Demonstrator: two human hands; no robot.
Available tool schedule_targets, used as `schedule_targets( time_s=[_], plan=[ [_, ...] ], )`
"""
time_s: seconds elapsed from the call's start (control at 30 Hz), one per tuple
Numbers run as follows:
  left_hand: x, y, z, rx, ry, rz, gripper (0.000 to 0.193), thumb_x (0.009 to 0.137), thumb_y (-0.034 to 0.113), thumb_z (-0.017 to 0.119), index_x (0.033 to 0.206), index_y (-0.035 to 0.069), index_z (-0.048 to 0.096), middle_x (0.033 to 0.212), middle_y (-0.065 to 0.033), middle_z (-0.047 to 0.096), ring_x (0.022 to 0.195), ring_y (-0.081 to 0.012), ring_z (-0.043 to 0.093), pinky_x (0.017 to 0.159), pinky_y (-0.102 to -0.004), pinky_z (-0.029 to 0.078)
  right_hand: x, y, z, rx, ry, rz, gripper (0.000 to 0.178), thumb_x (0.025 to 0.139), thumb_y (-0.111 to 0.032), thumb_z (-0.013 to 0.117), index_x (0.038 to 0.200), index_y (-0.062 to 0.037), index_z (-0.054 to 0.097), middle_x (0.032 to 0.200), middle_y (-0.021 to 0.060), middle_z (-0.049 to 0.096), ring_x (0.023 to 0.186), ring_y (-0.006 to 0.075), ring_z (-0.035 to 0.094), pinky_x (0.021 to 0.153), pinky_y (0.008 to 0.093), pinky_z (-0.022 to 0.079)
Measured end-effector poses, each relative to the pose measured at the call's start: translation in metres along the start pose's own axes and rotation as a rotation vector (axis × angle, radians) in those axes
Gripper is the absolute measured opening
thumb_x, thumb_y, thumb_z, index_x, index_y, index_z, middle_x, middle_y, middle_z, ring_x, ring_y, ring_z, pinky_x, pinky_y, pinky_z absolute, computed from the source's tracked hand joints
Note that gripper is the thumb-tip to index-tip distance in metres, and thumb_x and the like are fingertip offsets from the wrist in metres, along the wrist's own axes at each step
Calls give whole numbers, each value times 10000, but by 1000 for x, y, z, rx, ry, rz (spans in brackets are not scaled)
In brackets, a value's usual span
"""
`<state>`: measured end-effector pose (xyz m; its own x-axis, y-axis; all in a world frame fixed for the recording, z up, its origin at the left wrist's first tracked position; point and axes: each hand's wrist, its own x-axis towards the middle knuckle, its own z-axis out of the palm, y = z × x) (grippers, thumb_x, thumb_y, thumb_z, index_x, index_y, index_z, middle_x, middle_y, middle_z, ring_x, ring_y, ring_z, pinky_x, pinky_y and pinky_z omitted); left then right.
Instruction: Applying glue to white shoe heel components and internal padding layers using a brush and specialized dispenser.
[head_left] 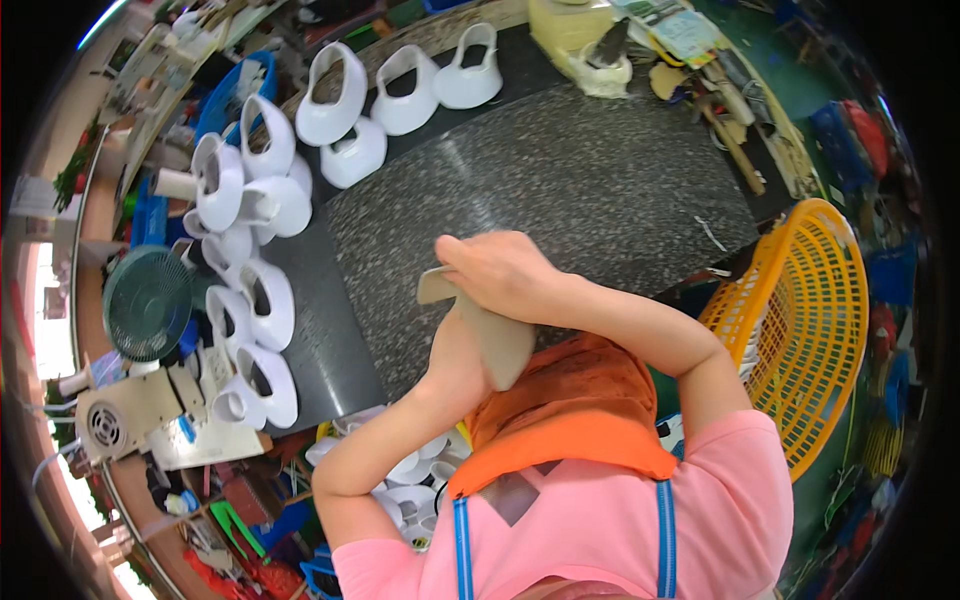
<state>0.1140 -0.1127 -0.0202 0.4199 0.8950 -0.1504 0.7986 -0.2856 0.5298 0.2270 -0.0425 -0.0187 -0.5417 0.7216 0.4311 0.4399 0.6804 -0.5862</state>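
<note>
Beige curved piece (508,345) held up over near edge of speckled slab (520,180). Upper end grasped by curled fingers of right hand (503,275); piece backed by left hand (452,348), its fingers hidden, grip not discernible. Even pressure probably needed, lest edge be creased. White moulded shapes (325,122) ranged beyond and left of slab, yellow basket (820,320) right.

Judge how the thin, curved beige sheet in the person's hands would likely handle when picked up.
The beige sheet is probably light, as its visible edges look thin. Its thinness suggests it may flex, though the right hand and left hand hide part of it. Its broad, flattish lower part makes sliding likelier than rolling.
</note>
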Motion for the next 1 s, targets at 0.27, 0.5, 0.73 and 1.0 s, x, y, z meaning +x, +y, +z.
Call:
schedule_targets(
  time_s=[0.27, 0.5, 0.73, 1.0],
  plan=[
    [-1, 45, -27, 730, 151, 614, 466, 784, 163, 604, 1229, 97, 481, 1268, -78, 491, 1211, -264, 410, 969, -363, 356, 10, 60, -35, -286, -165, 336, 230, 798, -235, 553, 891, -40, 473, 687, 157, 593, 689, 365, 588, 608, 452, 451],
    [38, 46, -7, 163, 376, 540, 670, 706, 153, 699, 1288, 25, 391, 1331, -215, 380, 1278, -357, 301, 1016, -449, 286, -55, 128, -44, -103, 65, 254, 195, 758, -148, 567, 936, -68, 562, 845, 133, 582, 837, 319, 577, 697, 408, 467],
    [105, 34, 41, -232, 191, 238, 761, 737, 96, 667, 1367, 24, 247, 1332, -206, 343, 1211, -331, 387, 979, -380, 352, -91, 116, -93, 156, 39, 281, 206, 755, -85, 586, 953, -38, 621, 835, 121, 569, 789, 293, 573, 689, 359, 459],
    [163, 67, 40, -779, 231, 165, 71, 745, -3, 639, 814, 17, 635, 908, -66, 537, 920, -171, 510, 774, -277, 420, -125, 95, -140, -321, 424, 138, 194, 671, -79, 630, 864, -81, 623, 821, 23, 591, 774, 203, 568, 643, 300, 494]
  ],
)
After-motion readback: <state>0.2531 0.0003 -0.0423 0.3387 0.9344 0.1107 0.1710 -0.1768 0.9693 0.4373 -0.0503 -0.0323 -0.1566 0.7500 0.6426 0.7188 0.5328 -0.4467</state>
